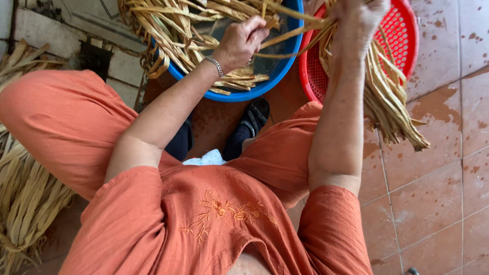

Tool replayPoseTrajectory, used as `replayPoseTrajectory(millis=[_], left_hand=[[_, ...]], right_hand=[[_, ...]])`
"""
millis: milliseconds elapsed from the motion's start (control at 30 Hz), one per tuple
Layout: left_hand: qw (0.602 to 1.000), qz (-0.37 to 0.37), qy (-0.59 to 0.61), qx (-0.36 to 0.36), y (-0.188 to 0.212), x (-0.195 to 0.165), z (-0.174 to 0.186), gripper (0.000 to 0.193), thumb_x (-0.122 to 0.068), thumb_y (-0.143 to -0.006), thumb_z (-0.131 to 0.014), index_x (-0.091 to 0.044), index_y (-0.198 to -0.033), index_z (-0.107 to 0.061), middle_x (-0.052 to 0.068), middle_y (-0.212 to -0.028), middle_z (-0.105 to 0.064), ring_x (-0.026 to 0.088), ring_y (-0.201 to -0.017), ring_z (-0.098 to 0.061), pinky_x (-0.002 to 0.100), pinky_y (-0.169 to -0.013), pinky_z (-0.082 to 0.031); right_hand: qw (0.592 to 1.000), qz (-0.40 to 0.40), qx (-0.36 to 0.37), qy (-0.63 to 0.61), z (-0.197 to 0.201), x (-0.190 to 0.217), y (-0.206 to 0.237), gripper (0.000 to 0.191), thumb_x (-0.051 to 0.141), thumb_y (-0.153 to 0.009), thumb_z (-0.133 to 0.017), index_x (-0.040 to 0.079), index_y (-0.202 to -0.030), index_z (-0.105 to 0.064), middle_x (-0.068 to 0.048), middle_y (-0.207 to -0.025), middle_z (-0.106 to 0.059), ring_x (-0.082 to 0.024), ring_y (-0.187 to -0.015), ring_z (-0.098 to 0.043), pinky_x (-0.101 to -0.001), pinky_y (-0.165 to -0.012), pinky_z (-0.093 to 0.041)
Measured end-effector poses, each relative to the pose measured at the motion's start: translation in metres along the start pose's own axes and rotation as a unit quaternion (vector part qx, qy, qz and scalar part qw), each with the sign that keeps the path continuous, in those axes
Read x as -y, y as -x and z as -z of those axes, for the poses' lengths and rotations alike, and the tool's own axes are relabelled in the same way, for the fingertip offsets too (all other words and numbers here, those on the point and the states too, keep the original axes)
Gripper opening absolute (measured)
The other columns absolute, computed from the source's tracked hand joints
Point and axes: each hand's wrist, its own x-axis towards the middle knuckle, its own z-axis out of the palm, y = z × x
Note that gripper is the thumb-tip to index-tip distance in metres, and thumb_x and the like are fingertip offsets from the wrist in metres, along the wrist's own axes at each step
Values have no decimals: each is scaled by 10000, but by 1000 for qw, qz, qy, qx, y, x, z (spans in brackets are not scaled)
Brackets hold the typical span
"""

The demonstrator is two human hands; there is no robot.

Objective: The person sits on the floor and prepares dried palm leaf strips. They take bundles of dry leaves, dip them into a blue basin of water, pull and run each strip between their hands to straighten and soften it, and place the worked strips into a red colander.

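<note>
The person sits low on a tiled floor (433, 193), and the knees in orange cloth close the room on both sides, so the free space for moving is narrow, only between the legs and the two containers in front. The right part of the tiled floor is open and wet, with dark spots. The blue basin (275, 71) stands in front of the feet, its near rim just beside the black shoes (249, 125), and it touches the red basket (402, 35) on its right side. The left hand (239, 43) is over the blue basin, near its near rim; its fingers are closed and pinch one long strip (293, 35) of the tan plant fibre. This strip runs almost level from the left hand to the right, with a light rise to the far right. The right hand (356, 20) is over the left edge of the red basket and it is closed around the top of a bundle of strips (387, 97). The long axis of the bundle goes down and to the right, and its loose ends hang over the near edge of the red basket, above the floor. More strips lie in the blue basin, and a pile of strips (25, 203) lies at the left edge of the view, beside the left knee.
</note>
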Motion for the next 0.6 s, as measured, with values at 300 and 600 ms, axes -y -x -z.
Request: replayPoseTrajectory(millis=[300, 600], left_hand=[[938, -122, 320, -52, -76, -43, -33, 251, -158, -1118, -554, -9, -938, -646, -1, -751, -639, 55, -650, -579, 269, -574, -485], [974, -197, 38, -100, -51, -53, -54, 226, -154, -1026, -524, -37, -874, -645, 110, -582, -586, 160, -495, -618, 367, -500, -495]], right_hand=[[988, -122, 36, -85, -54, 15, 16, 137, 51, -1046, -702, 21, -912, -707, -34, -794, -669, -124, -632, -563, -308, -581, -420], [962, -121, -202, -137, -5, -8, -15, 106, 17, -846, -596, 72, -859, -685, -66, -656, -679, -213, -586, -684, -465, -557, -640]])
